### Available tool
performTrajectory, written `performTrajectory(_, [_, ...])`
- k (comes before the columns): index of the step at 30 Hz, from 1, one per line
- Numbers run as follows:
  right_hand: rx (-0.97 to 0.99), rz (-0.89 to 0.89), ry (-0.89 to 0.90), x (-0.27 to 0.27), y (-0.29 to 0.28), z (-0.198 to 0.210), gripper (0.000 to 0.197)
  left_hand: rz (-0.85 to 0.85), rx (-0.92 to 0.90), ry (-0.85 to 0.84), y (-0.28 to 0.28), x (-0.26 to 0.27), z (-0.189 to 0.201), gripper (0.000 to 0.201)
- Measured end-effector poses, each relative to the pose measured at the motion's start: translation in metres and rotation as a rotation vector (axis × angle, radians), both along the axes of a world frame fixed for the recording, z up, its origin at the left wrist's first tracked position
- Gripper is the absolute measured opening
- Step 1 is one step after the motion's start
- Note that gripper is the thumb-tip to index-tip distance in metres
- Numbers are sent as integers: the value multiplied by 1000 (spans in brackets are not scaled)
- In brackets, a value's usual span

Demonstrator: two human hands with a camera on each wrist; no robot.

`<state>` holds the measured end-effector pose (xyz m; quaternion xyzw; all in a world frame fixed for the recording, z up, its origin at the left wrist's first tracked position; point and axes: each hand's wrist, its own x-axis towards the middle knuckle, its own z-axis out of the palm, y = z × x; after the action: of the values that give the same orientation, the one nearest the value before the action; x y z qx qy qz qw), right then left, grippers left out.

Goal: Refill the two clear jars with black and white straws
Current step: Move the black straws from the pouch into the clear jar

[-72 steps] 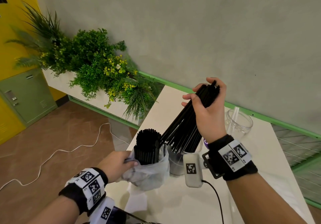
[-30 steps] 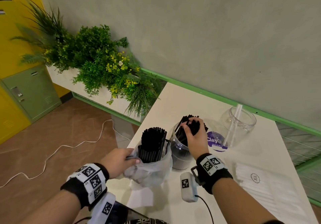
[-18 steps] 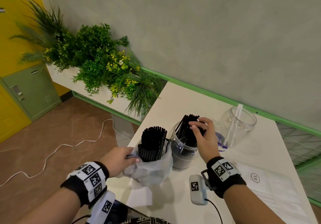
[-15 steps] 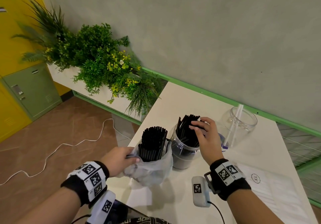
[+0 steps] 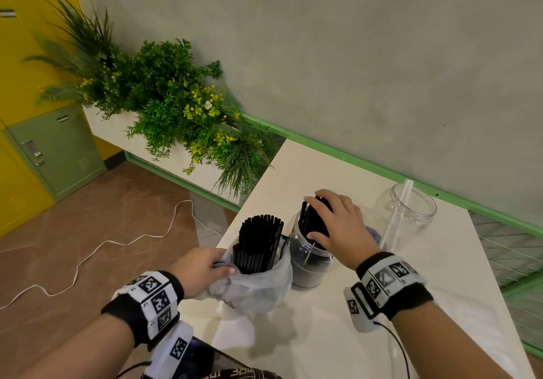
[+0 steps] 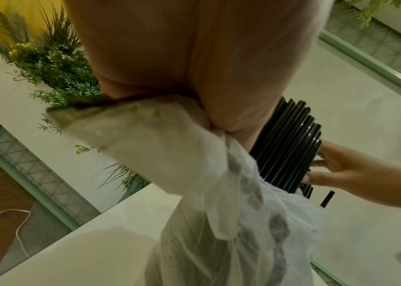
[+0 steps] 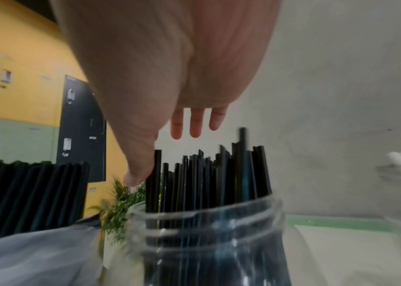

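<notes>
A clear jar stands on the white table, packed with black straws of uneven height. My right hand hovers flat over their tops with straight, spread fingers, and the thumb touches one straw. My left hand grips the rim of a thin plastic bag, which holds an upright bundle of black straws. A second clear jar at the back right holds one white straw.
A purple-labelled lid lies between the two jars, mostly hidden by my right hand. A planter of green foliage sits left of the table. A white cable trails across the brown floor. A grey wall with green trim runs behind the table.
My right hand lowered a bundle of black straws into the near jar, let go, and now lies flat over their tops. The left hand kept hold of the bag.
</notes>
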<state>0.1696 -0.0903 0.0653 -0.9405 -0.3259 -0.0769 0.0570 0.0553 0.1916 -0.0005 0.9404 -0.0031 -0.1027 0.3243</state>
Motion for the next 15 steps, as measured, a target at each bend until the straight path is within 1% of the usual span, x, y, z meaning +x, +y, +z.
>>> performTrajectory(2, [-137, 19, 5, 14, 6, 7, 73, -2, 11, 2, 0, 0, 0, 37])
performTrajectory(4, [-241, 56, 33, 28, 13, 11, 70, 3, 18, 3, -1, 1, 0, 37])
performTrajectory(7, [-327, 84, 90, 43, 24, 10, 47, 10, -4, -2, -1, 0, 2, 38])
performTrajectory(9, [-351, 85, 118, 50, 30, 9, 35, 12, -17, -1, -1, 0, 3, 36])
performTrajectory(11, [-378, 109, 144, 56, 33, 9, 29, 14, -26, 5, 1, 0, 2, 33])
performTrajectory(13, [-335, 140, 179, 60, 33, 11, 24, 20, -31, 11, 2, 0, 2, 30])
performTrajectory(15, [-241, 163, 193, 59, 29, 19, 21, 24, -32, 13, 3, 0, 2, 30])
